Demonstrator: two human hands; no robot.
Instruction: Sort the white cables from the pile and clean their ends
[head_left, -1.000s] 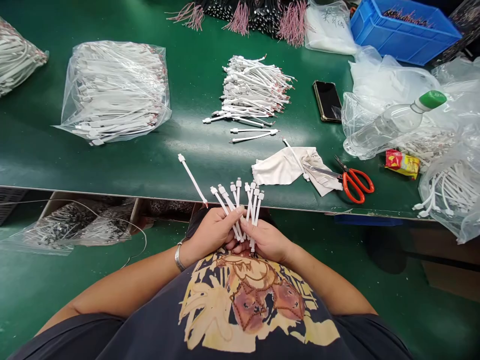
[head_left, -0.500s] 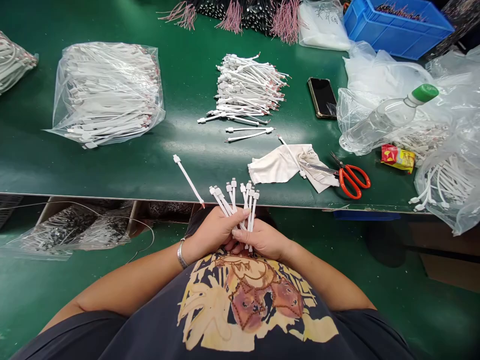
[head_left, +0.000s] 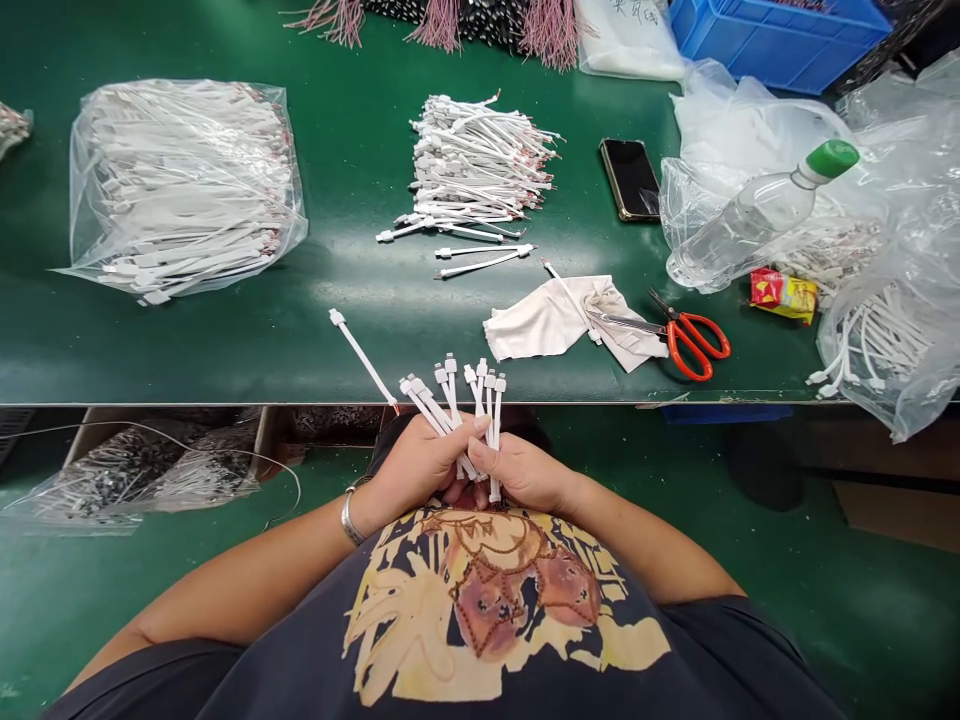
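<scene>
Several short white cables (head_left: 497, 412) with flat plug ends are fanned out between my two hands, plugs pointing up and away from my body. My left hand (head_left: 424, 455) is closed round the left part of the fan, its thumb across the cables. Pressed against it, my right hand (head_left: 534, 474) pinches cables on the right side, and one cable's lower end shows below its thumb. The curled fingers beneath are partly hidden. Just beyond my left hand, a single white cable (head_left: 364, 357) lies slanted near the bench edge.
On the green bench (head_left: 247, 350) are a loose cable pile (head_left: 480, 165), a bagged cable bundle (head_left: 187, 185), a cloth (head_left: 532, 325), orange-handled scissors (head_left: 701, 345), a phone (head_left: 631, 180), a bottle (head_left: 750, 225) and a blue bin (head_left: 780, 45). Bagged parts (head_left: 135, 465) sit below the bench at left.
The whole view has shifted slightly, so bench things appear further left and up. My right thumb has moved up along the cables, and fewer lower cable ends show beneath it.
</scene>
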